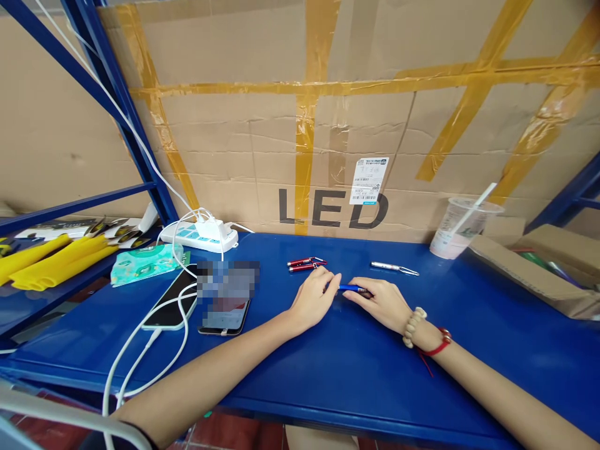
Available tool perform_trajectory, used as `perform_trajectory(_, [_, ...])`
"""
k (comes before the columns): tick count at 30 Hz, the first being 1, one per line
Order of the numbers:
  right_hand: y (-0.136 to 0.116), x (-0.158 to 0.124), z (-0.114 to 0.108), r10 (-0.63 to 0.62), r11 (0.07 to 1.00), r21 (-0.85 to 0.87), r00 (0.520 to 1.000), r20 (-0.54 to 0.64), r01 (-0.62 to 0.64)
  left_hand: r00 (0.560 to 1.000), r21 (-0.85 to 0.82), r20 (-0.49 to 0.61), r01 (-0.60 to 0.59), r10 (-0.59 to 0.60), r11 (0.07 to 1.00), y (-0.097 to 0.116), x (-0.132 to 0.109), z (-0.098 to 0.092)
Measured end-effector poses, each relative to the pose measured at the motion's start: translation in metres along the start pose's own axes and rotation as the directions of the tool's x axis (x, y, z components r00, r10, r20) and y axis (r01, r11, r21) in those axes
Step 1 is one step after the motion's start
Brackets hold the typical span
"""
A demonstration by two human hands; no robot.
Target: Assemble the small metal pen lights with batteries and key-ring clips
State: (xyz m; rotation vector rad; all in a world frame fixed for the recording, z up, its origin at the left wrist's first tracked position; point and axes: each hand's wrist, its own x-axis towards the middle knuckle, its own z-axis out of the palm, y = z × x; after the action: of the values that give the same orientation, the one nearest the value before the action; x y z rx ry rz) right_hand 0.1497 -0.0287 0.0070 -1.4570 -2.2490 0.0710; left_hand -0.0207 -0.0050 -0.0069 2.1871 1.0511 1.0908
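A slim blue keychain penlight lies level between my hands, low over the blue table. My right hand grips its right end between thumb and fingers, which partly hide it. At its left end, my left hand is closed, thumb and fingertips pinched together around the tip. Just behind my left hand lie two red keychain penlights with metal clips. A silver keychain penlight with a wire clip rests behind my right hand.
Left of my hands are two phones, white cables, a power strip and a tissue pack. A plastic cup with a straw and an open carton stand at the right. A large taped cardboard box backs the table.
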Motion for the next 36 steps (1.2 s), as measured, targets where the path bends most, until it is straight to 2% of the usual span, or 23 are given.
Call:
perform_trajectory(8, [-0.003, 0.001, 0.003, -0.063, 0.996, 0.071, 0.998, 0.005, 0.062, 1.0, 0.046, 0.012, 0.002, -0.002, 0.999, 0.002, -0.002, -0.001])
perform_trajectory(13, [-0.005, 0.002, 0.005, -0.131, 0.988, 0.084, 0.991, 0.04, 0.127, 0.996, 0.08, 0.074, 0.035, -0.041, 0.996, 0.003, -0.003, -0.001])
perform_trajectory(16, [-0.005, 0.002, 0.005, -0.118, 0.991, 0.068, 0.99, 0.082, 0.112, 0.994, 0.064, 0.05, 0.093, -0.096, 0.994, 0.004, -0.003, -0.001])
perform_trajectory(19, [-0.005, 0.001, 0.006, -0.099, 0.995, 0.038, 0.99, 0.101, 0.096, 0.982, -0.044, -0.034, 0.185, -0.186, 0.982, 0.002, 0.0, -0.002])
perform_trajectory(23, [-0.005, 0.001, 0.005, -0.089, 0.996, 0.012, 0.994, 0.066, 0.088, 0.949, -0.248, -0.128, 0.252, -0.29, 0.935, -0.004, 0.005, -0.004])
perform_trajectory(29, [-0.008, -0.001, 0.001, -0.057, 0.998, -0.032, 0.998, -0.009, 0.056, 0.925, -0.584, -0.134, 0.217, -0.356, 0.783, -0.008, 0.01, -0.002])
perform_trajectory(32, [-0.007, -0.002, 0.002, -0.093, 0.995, -0.052, 0.993, -0.066, 0.09, 0.918, -0.639, -0.16, 0.185, -0.364, 0.747, -0.004, 0.009, -0.002])
perform_trajectory(36, [-0.004, -0.003, 0.004, -0.14, 0.989, -0.063, 0.983, -0.123, 0.133, 0.923, -0.62, -0.174, 0.168, -0.343, 0.767, -0.002, 0.008, -0.003])
